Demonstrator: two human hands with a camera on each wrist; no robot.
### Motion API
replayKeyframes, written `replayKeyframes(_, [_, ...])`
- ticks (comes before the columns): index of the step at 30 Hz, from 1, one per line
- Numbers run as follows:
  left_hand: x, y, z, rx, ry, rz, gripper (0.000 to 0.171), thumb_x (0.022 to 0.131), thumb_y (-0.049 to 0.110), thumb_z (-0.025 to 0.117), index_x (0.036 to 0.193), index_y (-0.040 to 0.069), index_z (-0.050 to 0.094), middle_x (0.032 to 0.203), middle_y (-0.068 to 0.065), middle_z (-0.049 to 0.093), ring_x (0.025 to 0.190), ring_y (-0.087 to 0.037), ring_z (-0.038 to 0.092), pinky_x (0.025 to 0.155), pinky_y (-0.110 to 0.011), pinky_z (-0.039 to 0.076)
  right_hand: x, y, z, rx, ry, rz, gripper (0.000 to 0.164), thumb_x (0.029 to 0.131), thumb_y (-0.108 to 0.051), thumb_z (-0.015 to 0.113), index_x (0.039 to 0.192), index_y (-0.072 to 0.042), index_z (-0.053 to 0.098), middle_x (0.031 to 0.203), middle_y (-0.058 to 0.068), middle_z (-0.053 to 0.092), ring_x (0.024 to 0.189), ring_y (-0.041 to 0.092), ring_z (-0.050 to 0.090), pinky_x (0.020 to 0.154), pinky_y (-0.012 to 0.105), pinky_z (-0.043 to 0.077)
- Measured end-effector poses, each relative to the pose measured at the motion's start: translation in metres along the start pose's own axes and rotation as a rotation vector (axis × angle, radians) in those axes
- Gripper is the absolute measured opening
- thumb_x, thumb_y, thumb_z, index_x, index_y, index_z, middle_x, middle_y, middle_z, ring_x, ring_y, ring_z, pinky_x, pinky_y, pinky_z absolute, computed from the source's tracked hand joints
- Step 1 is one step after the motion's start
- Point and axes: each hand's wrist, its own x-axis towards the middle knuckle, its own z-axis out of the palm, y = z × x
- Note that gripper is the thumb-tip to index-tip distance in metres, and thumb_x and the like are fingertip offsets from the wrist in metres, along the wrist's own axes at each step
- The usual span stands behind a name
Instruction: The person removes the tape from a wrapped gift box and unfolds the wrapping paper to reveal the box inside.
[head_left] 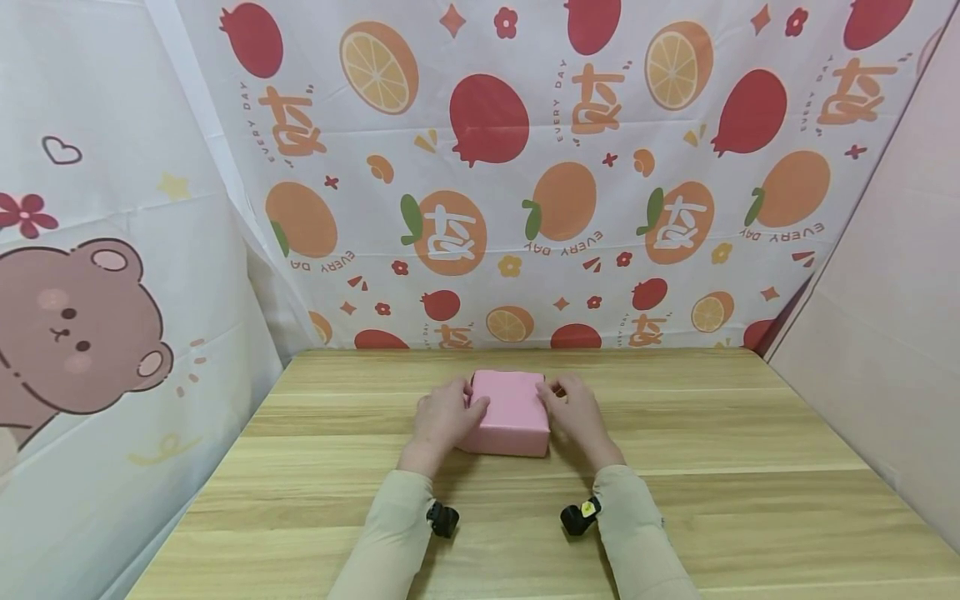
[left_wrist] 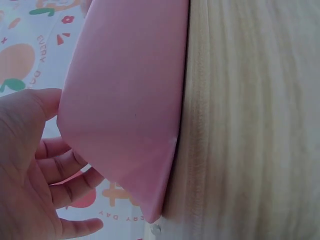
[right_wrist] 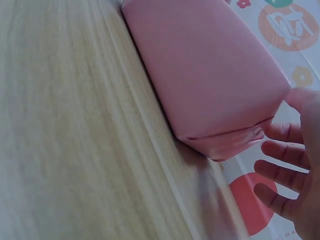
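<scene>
Pink box (head_left: 512,410) lies flat, long axis unclear.

Left forearm (head_left: 386,533) and right forearm (head_left: 637,529) extended forward, both sleeved; left hand (head_left: 444,412): thumb (left_wrist: 46,103) set apart from bent, slightly parted fingers; right hand (head_left: 579,417): fingers separated, slightly bent

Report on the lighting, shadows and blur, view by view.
Head: bright, fairly even light, soft shadows on the table near the box; left wrist: dimmer and cooler, the table's grain soft; right wrist: also dim, the grain streaky and indistinct, with a dark smudge by the box's end, shadow or reflection, I cannot tell which.
</scene>
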Motion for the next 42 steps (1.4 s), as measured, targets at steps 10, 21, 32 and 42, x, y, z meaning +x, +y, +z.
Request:
replayKeyframes(10, [-0.0022, 0.0042, -0.0012, -0.052, -0.008, 0.035, 0.029, 0.087, 0.041, 0.068, 0.094, 0.013, 0.060, 0.067, 0.003, 0.056, 0.059, -0.014, 0.050, 0.055, -0.027, 0.036, 0.0004, 0.0001, -0.0032, -0.014, -0.035, 0.016, 0.037, 0.085, -0.049, 0.070, 0.089, -0.014, 0.058, 0.100, 0.004, 0.059, 0.093, 0.020, 0.053, 0.081, 0.035, 0.046])
replayKeyframes(21, [-0.0018, 0.0029, 0.0019, -0.053, -0.022, 0.054, 0.032, 0.087, 0.041, 0.069, 0.098, 0.012, 0.060, 0.068, 0.003, 0.055, 0.060, -0.013, 0.049, 0.054, -0.027, 0.036, 0.0019, -0.0007, -0.0034, -0.050, 0.021, 0.030, 0.028, 0.089, -0.039, 0.068, 0.093, -0.012, 0.062, 0.104, 0.008, 0.062, 0.101, 0.026, 0.057, 0.088, 0.042, 0.049])
replayKeyframes(32, [-0.0003, 0.0028, 0.0033, -0.053, -0.032, 0.052, 0.032, 0.086, 0.041, 0.070, 0.097, 0.013, 0.058, 0.069, 0.003, 0.055, 0.060, -0.013, 0.049, 0.054, -0.026, 0.036, 0.0003, -0.0049, 0.0005, -0.064, 0.098, -0.163, 0.015, 0.089, -0.016, 0.070, 0.080, -0.010, 0.060, 0.101, 0.011, 0.061, 0.098, 0.027, 0.058, 0.088, 0.044, 0.049])
replayKeyframes(42, [0.0003, 0.0013, 0.0044, -0.059, -0.028, 0.056, 0.032, 0.086, 0.040, 0.070, 0.097, 0.012, 0.058, 0.068, 0.003, 0.054, 0.059, -0.013, 0.048, 0.053, -0.026, 0.036, 0.0014, -0.0022, 0.0033, -0.070, 0.123, -0.187, 0.015, 0.089, -0.013, 0.069, 0.079, -0.008, 0.059, 0.102, 0.012, 0.062, 0.102, 0.028, 0.059, 0.093, 0.045, 0.050])
